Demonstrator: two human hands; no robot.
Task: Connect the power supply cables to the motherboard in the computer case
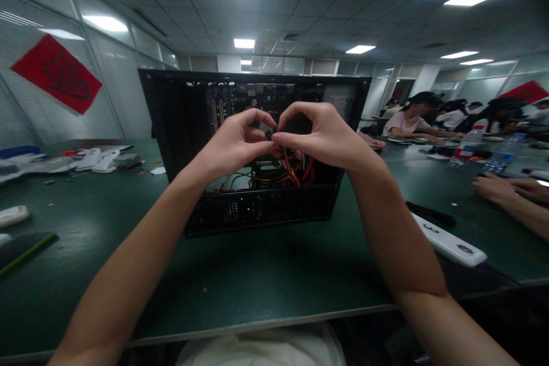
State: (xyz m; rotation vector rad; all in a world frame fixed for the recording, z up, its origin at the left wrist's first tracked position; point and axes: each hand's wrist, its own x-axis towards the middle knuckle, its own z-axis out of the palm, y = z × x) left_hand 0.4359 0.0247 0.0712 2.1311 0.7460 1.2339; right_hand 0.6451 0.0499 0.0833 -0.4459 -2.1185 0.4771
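A red sheet [58, 73] hangs cornerwise at far left, its black characters too dim for us to read. At centre, a black computer case [283, 210] stands on a green table [257, 274], open side turned our way, presumably so both hands can reach the circuit board [253, 100] and wiring inside. Our left hand [234, 140] arches before the opening, thumb and forefinger closed on a small dark part [269, 133], likely raised there for a clear look. Our right hand [330, 131] meets it from the other side, thumb and forefinger pinched on the same piece, apparently to steady it. Coloured cables [294, 174] bunch below; whether they join the part, we cannot tell. Farther right, a white bar-shaped device [446, 237] bears what looks like a sideways 3, and a bottle [467, 146] wears a red label, its brand illegible.
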